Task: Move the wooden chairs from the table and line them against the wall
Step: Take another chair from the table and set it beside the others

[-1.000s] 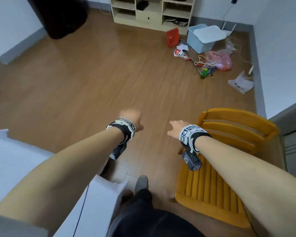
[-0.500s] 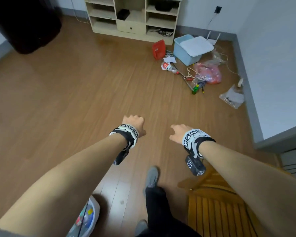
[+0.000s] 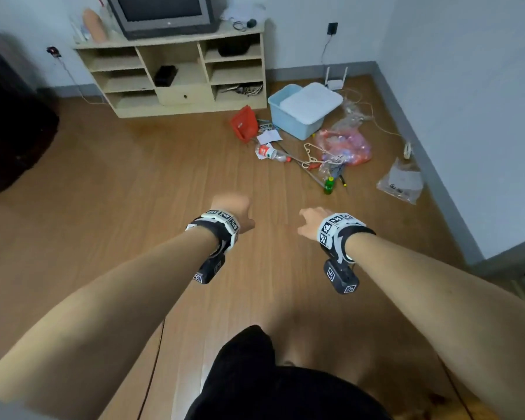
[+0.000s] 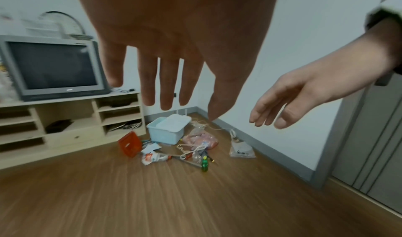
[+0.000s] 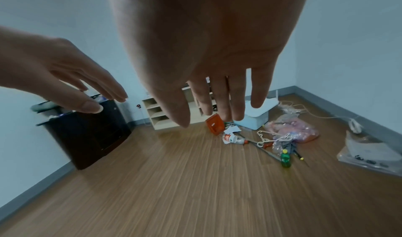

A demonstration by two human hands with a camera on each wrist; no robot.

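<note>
Both my hands are stretched out over bare wood floor and hold nothing. My left hand [image 3: 235, 207] has straight, spread fingers in the left wrist view [image 4: 165, 89]. My right hand [image 3: 311, 221] is relaxed with its fingers hanging straight [image 5: 217, 103]. Each hand also appears in the other's wrist view: the right hand [image 4: 282, 106] and the left hand [image 5: 87, 89]. No wooden chair is clearly in view. Only a sliver of yellowish wood [image 3: 482, 413] shows at the bottom right edge of the head view.
A shelf unit [image 3: 179, 77] with a TV [image 3: 164, 13] stands at the far wall. Clutter lies ahead on the right: light-blue tub [image 3: 300, 110], red basket [image 3: 244, 122], pink bag [image 3: 346, 147], green bottle [image 3: 329, 184], clear bag [image 3: 402, 181]. Dark cabinet [image 3: 9, 125] stands left; wall [image 3: 467, 86] runs right.
The view has lifted and swung toward the far wall. The yellow chair slid out at the bottom right and the white table left the view. Both hands stay out and empty.
</note>
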